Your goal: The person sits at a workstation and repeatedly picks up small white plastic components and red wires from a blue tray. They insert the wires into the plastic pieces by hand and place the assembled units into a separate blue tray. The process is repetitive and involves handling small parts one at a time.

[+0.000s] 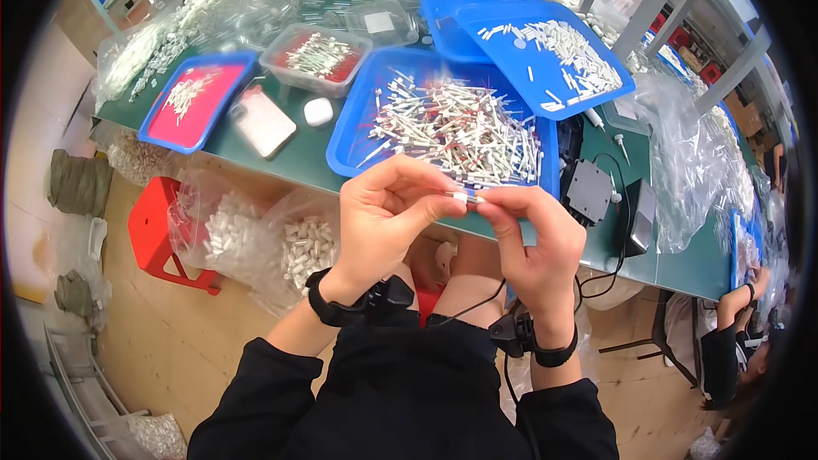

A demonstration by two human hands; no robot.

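My left hand is closed in a pinch on a small white plastic part, with thumb and forefinger at its left end. From the other side, my right hand pinches the right end of the same piece. Its exact kind is too small to make out. Both hands are held just in front of the table edge. Right behind them stands a blue tray heaped with thin white-and-red stick-like parts.
A tilted blue tray of short white tubes rests over the main tray's far right corner. Left are a clear box, a phone, a white case and a red-lined tray. Black cables hang right. A co-worker's hand shows far right.
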